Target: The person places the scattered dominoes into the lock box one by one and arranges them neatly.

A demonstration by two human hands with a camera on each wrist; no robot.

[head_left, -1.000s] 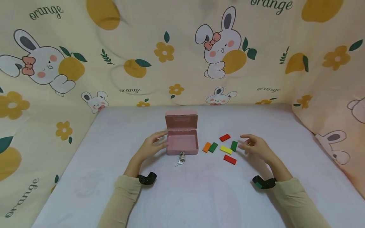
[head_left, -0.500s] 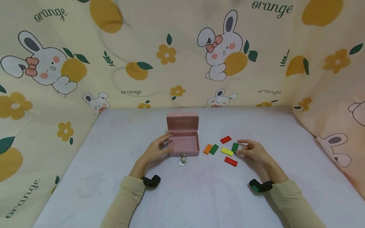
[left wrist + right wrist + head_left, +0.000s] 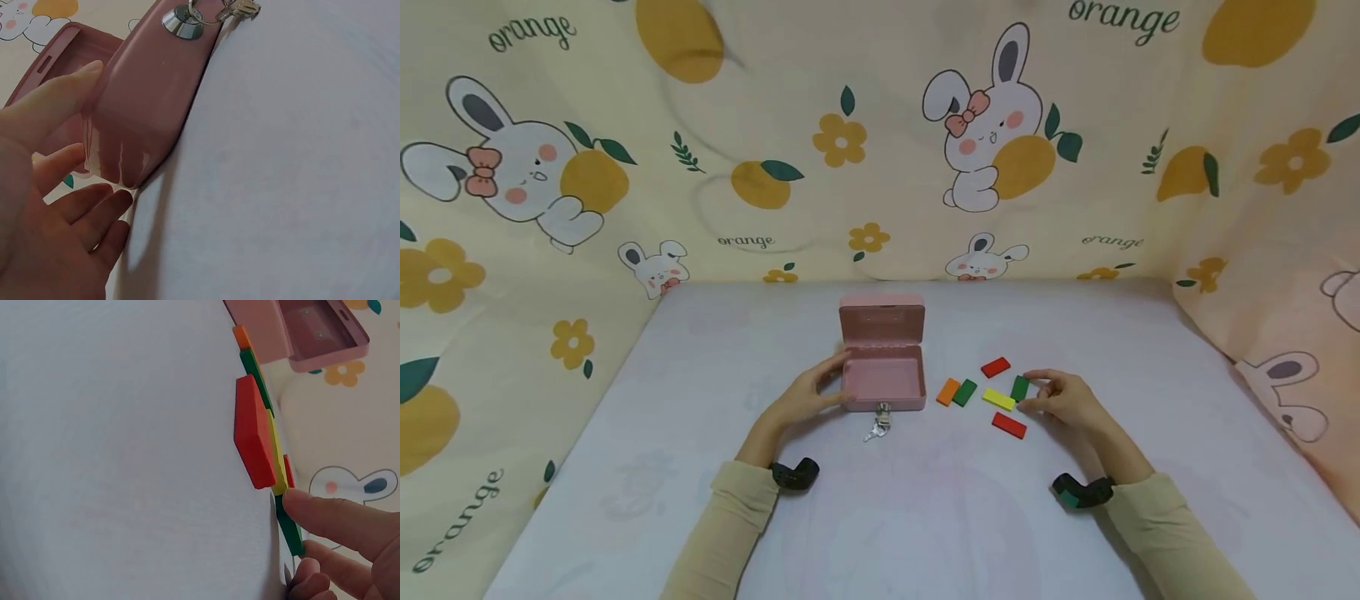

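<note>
A pink metal box (image 3: 886,380) stands with its lid raised, its inside bare, and keys (image 3: 877,429) hang at its front lock (image 3: 182,22). My left hand (image 3: 805,393) holds the box's left end, thumb at the top edge and fingers by the side wall in the left wrist view. To the right of the box, my right hand (image 3: 1066,398) pinches a green block (image 3: 1019,387) between thumb and index finger, the thumb on its near end. That block lies right beside a yellow block (image 3: 999,400).
Around the yellow block are a red block (image 3: 996,367) behind and another red block (image 3: 1009,426) in front. Nearer the box, an orange block (image 3: 947,392) sits against a second green block (image 3: 965,392). A printed cloth (image 3: 805,108) hangs behind the white table (image 3: 910,525).
My left hand has moved right onto the box's left end. My right hand has come left, and its thumb and index finger have closed on the green block.
</note>
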